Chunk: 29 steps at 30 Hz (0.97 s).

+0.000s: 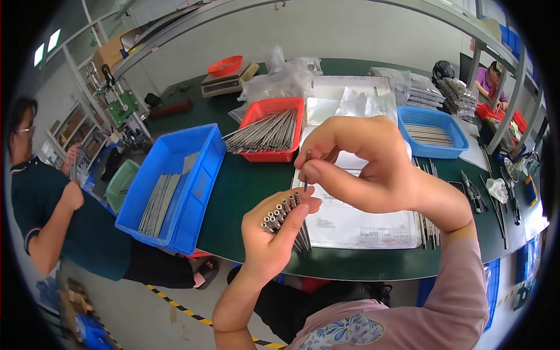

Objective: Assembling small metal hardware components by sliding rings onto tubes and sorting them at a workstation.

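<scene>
My left hand [263, 242] is closed round a bundle of thin metal tubes [280, 212]. Their round, hollow-looking ends fan out over the fingers, and their shafts slant down behind the thumb. Just above them, my right hand [376, 166] pinches a slim metal pin [307, 170] between thumb and forefinger. The pin stands nearly upright, its lower tip close to the tube ends at the right of the bundle; whether it touches one I cannot tell. Beneath both hands lies a printed technical drawing [350, 228] on the green table [233, 204].
A red basket [272, 156] heaped with metal rods stands beyond my hands. Blue bins with rods sit at the left [201, 192] and right [461, 131]. Loose rods [431, 227] and pliers-like tools [473, 192] lie to the right. A co-worker [64, 216] stands at the far left.
</scene>
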Available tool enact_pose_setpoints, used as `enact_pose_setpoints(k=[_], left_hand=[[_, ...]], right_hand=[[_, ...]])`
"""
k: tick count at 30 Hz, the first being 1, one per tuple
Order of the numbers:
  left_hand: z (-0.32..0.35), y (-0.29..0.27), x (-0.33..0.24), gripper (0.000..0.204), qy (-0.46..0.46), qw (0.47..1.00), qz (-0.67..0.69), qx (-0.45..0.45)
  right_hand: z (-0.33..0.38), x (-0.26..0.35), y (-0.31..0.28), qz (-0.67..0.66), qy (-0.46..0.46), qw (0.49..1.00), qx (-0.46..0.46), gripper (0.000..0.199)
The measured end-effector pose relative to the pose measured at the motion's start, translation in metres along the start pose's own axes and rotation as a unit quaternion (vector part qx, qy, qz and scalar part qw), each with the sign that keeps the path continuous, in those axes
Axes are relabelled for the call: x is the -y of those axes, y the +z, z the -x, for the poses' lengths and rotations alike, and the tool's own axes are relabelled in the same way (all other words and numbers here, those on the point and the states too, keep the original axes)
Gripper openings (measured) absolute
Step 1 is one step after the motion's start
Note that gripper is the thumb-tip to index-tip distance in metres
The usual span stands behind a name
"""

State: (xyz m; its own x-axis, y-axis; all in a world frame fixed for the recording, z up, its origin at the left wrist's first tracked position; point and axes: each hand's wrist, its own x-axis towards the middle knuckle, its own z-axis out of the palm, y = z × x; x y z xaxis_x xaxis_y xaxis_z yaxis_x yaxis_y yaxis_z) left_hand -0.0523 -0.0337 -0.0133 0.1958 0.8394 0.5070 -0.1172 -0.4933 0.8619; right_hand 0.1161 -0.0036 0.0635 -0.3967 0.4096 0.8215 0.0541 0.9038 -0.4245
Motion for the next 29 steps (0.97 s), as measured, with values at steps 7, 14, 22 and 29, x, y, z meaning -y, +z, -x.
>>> enact_pose_setpoints(k=[7,14,22,29], left_hand=[[-0.004,0.003,0.003,0.021,0.014,0.999,-0.031,0.020],[-0.004,0.005,0.003,0.021,0.008,1.000,-0.013,0.005],[-0.005,0.004,-0.001,0.019,0.015,0.999,-0.025,0.012],[-0.005,0.003,-0.001,0.019,0.005,0.999,-0.049,0.016]], right_hand=[[-0.002,-0.004,-0.004,0.000,0.048,0.994,0.096,0.004],[0.000,-0.010,-0.003,-0.033,0.069,0.994,0.077,0.003],[-0.009,-0.012,-0.003,0.094,-0.050,0.992,0.064,0.004],[-0.015,-0.012,-0.008,0.049,0.060,0.986,0.150,0.005]])
